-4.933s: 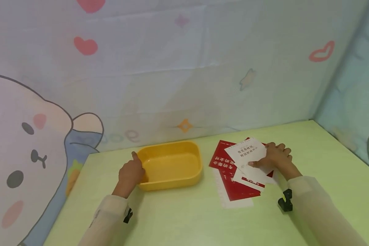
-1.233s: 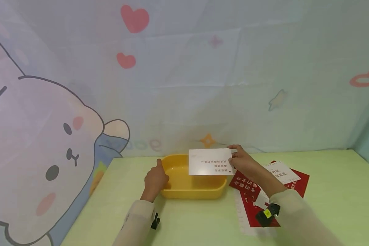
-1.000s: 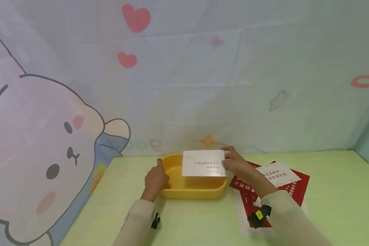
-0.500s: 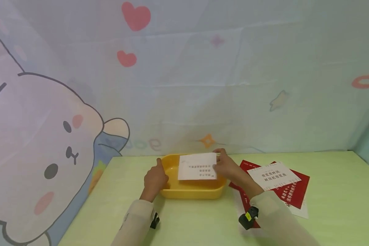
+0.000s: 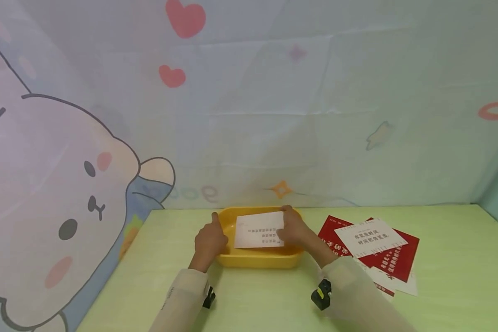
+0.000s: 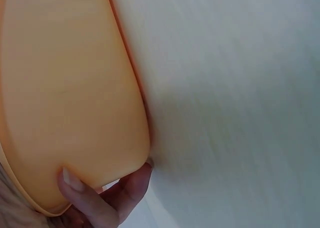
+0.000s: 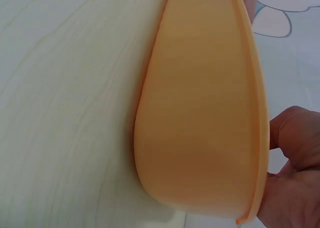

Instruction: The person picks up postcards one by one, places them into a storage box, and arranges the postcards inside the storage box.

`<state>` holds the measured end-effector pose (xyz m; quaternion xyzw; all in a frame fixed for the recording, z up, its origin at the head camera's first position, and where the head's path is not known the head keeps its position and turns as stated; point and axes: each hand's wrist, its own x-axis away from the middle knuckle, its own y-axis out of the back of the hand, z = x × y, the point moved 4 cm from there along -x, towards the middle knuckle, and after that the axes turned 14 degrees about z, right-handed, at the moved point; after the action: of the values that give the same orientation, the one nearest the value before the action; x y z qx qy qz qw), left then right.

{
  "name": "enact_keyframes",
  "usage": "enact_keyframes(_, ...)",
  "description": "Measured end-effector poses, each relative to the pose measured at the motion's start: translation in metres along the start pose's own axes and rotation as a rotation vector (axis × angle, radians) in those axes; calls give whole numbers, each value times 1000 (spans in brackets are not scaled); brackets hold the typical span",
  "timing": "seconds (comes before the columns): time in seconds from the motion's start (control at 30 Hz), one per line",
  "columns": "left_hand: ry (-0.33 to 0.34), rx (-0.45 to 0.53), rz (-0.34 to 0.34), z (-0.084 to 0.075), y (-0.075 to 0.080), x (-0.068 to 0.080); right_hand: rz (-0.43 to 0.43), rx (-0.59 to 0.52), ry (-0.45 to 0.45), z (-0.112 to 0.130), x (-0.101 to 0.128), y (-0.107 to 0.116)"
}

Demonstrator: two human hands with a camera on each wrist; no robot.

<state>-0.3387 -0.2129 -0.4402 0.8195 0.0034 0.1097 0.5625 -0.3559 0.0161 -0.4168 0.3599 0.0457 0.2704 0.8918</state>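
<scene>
A yellow plastic tray (image 5: 259,262) stands on the table near the back wall. My left hand (image 5: 209,240) grips its left end; in the left wrist view the thumb (image 6: 73,182) lies against the tray wall (image 6: 75,98). My right hand (image 5: 294,229) pinches the right edge of a white printed card (image 5: 255,232), which slants down inside the tray rim, its text upside down from here. The right wrist view has the right hand (image 7: 295,168) beyond the tray's rim, and the tray wall (image 7: 200,103) hides the card there.
Right of the tray lies a loose pile of cards: a white printed card (image 5: 371,237) over red cards (image 5: 404,258), with more white ones below. My right sleeve (image 5: 357,290) overlaps the pile's front. A patterned cloth (image 5: 249,138) hangs behind the green table (image 5: 452,258).
My right hand has lifted a white card off the pile, carried it left over the tray and lowered it inside the rim. The left hand keeps its grip on the tray.
</scene>
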Motion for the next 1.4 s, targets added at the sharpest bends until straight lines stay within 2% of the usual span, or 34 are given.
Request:
enact_keyframes(0.13, -2, 6, 2, 0, 0, 0, 24, 141, -57, 1, -5, -5)
enact_keyframes(0.27, -6, 3, -1, -1, -1, 0, 55, 212, -96, 1, -7, -9)
enact_keyframes(0.47, -4, 8, -16, -1, 0, -1, 45, 236, -103, 1, -11, -14)
enact_keyframes(0.7, -18, 1, -25, -1, -2, -4, 56, 268, -159, -4, -14, -23)
enact_keyframes(1.0, -5, -2, -11, 0, 0, -4, 57, 350, -120, 2, -13, -23)
enact_keyframes(1.4, 5, -5, -29, 0, -2, -4, 66, 414, -147, 4, -10, -26)
